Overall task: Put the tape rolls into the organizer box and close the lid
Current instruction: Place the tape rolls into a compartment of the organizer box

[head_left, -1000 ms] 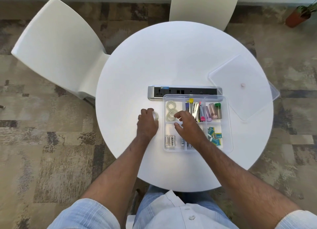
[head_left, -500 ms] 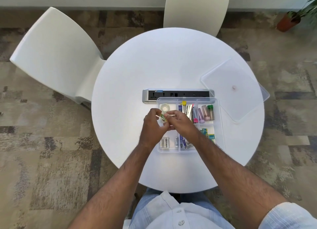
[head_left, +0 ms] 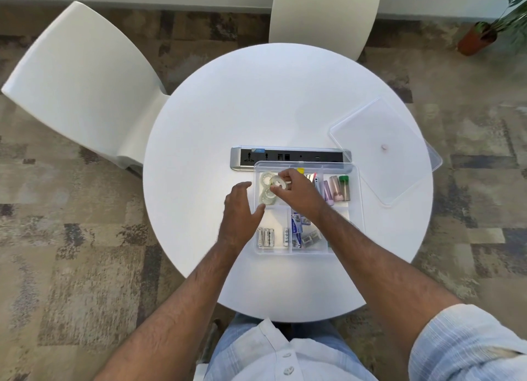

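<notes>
A clear organizer box (head_left: 358,209) sits on the round white table (head_left: 285,101), its clear lid (head_left: 399,164) lying apart at the right. My right hand (head_left: 299,194) pinches a clear tape roll (head_left: 278,183) just over the box's top-left compartment. Two more tape rolls (head_left: 266,199) lie in that compartment. My left hand (head_left: 241,209) hovers at the box's left edge, fingers spread, holding nothing.
A silver and black power strip (head_left: 291,156) lies right behind the box. Batteries (head_left: 266,237), small tubes (head_left: 338,188) and clips fill other compartments. Two white chairs (head_left: 79,75) stand left and behind the table; a potted plant (head_left: 482,35) stands at the far right.
My left hand picked a tape roll off the table, brought it to the right hand over the box, then let go and drew back. The right hand now holds the roll.
</notes>
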The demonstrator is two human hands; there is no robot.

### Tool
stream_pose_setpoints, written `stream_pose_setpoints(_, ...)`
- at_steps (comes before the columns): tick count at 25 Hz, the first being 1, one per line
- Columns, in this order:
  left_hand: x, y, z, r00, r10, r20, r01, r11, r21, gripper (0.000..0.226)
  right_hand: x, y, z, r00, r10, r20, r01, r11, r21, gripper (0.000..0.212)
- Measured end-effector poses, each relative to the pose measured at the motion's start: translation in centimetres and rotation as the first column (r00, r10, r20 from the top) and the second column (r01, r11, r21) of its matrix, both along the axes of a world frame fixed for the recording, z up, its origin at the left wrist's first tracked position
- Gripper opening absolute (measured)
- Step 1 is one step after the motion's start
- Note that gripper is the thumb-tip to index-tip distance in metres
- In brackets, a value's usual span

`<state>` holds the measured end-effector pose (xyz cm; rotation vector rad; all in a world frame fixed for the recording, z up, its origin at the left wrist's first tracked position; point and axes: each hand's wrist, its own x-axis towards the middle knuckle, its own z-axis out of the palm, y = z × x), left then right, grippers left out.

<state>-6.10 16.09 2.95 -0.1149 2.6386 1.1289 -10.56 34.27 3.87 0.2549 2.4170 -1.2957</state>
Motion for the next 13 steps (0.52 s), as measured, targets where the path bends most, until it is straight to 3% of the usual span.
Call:
stream_pose_setpoints(3,1.0,-1.4,-1.3,0.995,-0.006,0.095,0.01,0.999,-0.048,0.052,-0.8,-0.8,-0.8,0.994,0.085,-0.066,-0.076,0.989,0.127,0.033)
stream_pose_setpoints(7,1.9,-1.9,-2.0,0.986,-0.021,0.164,0.023,1.0,-0.011,0.045,-1.6,-2.3,-1.6,0.97,0.237,-0.043,-0.208,0.914,0.349,0.041)
stream_pose_setpoints(13,2.1,-1.9,-3.0,0.97,-0.017,0.242,0.01,0.999,0.031,0.045,-2.0,-3.9,-2.8,0.978,0.197,-0.065,-0.146,0.877,0.457,0.039)
